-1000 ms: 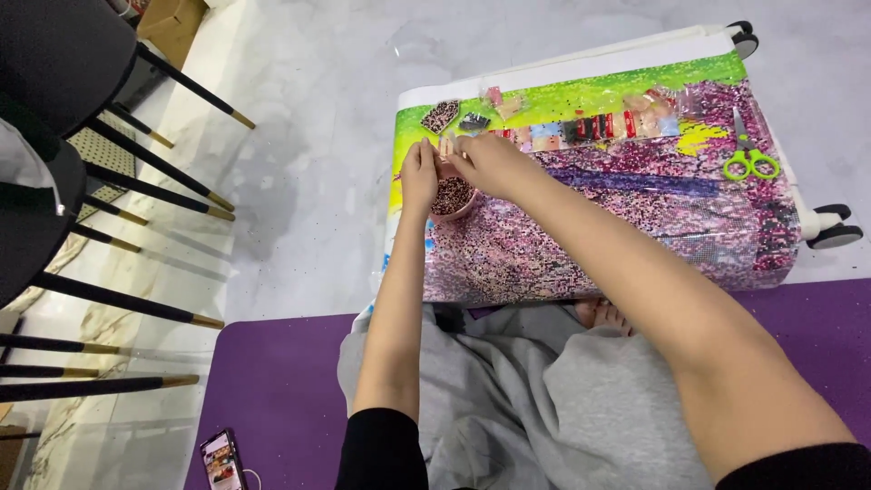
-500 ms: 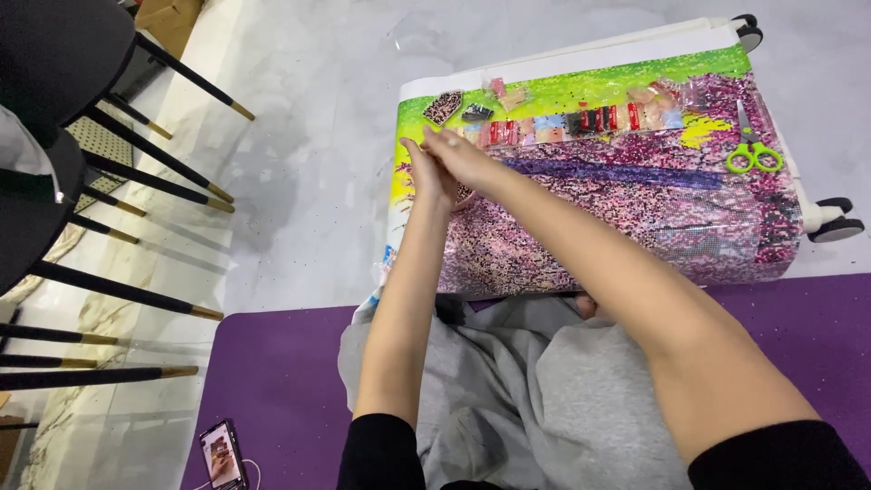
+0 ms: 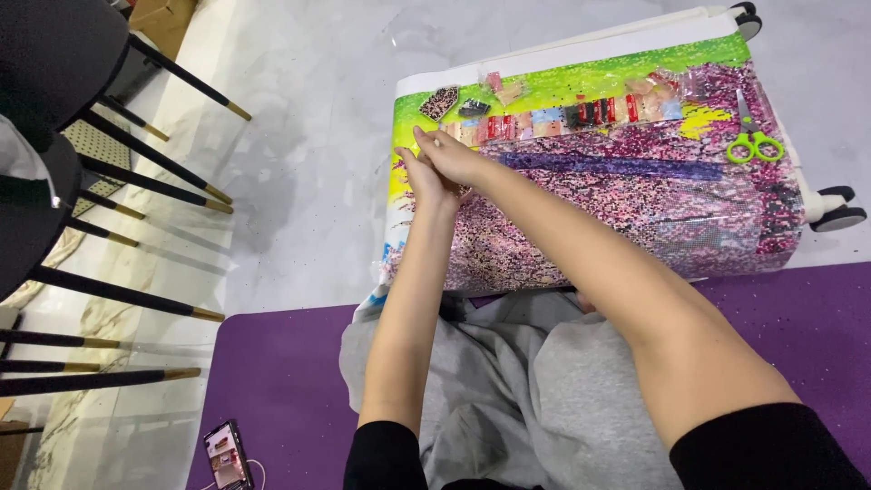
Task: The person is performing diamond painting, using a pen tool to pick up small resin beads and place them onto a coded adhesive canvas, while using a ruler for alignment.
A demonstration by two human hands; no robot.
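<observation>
Left hand [image 3: 425, 180] and right hand [image 3: 451, 156] pressed together over the left end of the pink-and-green bead canvas [image 3: 626, 213], grip contents not discernible, just below 1 row of small red, pink and blue packets [image 3: 567, 116]; green scissors [image 3: 752, 143] far right.

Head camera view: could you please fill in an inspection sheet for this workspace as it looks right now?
Surface: diamond-painting canvas laid over a white wheeled stand, beside a purple mat.
Job's things: row of small bead packets along the canvas top.
Clutter: green scissors; phone.
Grippers: left hand and right hand pressed together over the canvas; contents hidden.
Cables: white cord by the phone.
Surroundings: marble floor, black chair legs.
</observation>
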